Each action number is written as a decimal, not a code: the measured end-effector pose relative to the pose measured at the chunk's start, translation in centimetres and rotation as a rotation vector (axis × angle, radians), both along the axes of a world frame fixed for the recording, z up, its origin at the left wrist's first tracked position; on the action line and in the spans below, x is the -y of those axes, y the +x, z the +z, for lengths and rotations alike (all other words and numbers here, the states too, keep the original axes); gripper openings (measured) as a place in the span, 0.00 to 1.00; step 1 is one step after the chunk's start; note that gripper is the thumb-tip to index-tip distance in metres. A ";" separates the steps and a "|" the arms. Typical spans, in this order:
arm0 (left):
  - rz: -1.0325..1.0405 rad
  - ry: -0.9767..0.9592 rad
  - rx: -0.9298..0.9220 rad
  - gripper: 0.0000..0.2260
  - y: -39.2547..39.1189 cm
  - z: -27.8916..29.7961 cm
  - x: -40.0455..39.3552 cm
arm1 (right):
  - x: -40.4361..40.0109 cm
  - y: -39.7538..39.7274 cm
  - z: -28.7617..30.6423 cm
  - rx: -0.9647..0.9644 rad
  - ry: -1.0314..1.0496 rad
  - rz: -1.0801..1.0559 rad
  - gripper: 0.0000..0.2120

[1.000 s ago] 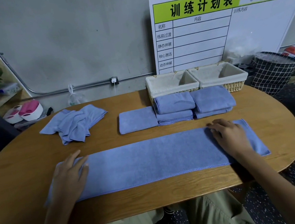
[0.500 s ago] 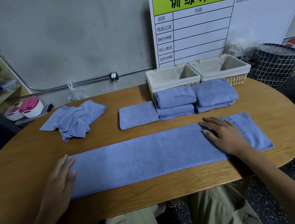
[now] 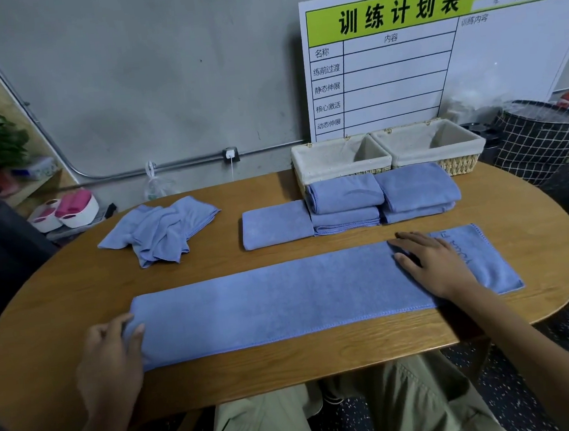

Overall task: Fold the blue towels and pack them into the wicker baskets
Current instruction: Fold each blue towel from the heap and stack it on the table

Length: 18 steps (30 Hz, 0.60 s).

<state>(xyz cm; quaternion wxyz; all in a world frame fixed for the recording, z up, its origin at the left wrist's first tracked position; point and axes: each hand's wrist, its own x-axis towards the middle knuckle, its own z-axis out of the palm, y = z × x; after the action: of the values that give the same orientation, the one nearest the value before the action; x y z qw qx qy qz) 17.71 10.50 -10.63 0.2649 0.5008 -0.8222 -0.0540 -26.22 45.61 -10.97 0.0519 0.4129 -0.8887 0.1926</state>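
Along the near edge of the tabletop lies the long blue towel, already folded into a narrow strip, with its long axis running from the left end to the right end of the tabletop and rising a little toward the far right. The left hand is at the strip's left end, and its thumb and fingers curl on the short edge there, so it seems to pinch the cloth. The right hand rests flat on the strip near its right end, fingers straight and spread, holding nothing. Each hand is therefore nearest to one end, and I judge the next fold must bring the left end over toward the right hand, along the long axis. At the far edge stand two wicker baskets side by side, touching, each with a pale cloth liner; both look empty as far as their insides show. Just in front of them sit the folded towels in low stacks, not yet packed. Toward the far left lies a heap of unfolded towels, well apart from the baskets.
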 end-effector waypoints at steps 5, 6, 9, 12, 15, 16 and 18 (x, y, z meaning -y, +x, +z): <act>0.093 0.029 -0.013 0.13 0.0 0.0 -0.3 | 0.0 0.2 0.4 0.014 0.018 -0.005 0.20; 0.110 0.044 -0.017 0.12 0.0 0.1 -0.4 | 0.0 0.1 0.4 0.017 0.019 -0.005 0.21; 0.118 0.051 -0.050 0.10 0.2 0.2 -0.7 | 0.0 0.1 0.5 0.021 0.026 -0.001 0.21; 0.039 0.000 -0.067 0.09 0.3 0.2 -0.5 | 0.0 0.1 0.4 0.028 0.031 0.002 0.21; 0.040 -0.020 -0.060 0.11 0.7 -0.2 -0.1 | 0.0 0.0 0.5 0.033 0.034 0.004 0.21; 0.055 -0.020 -0.056 0.12 0.8 -0.3 -0.1 | 0.0 0.0 0.6 0.031 0.035 0.005 0.21; 0.057 -0.015 -0.046 0.12 0.8 -0.3 -0.1 | 0.1 0.2 0.7 0.028 0.041 0.005 0.20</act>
<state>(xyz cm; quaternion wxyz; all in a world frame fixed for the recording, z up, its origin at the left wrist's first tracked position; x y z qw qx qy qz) 18.53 10.60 -10.91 0.2890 0.5207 -0.8016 -0.0520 -26.05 45.55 -10.31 0.0305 0.4135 -0.8920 0.1802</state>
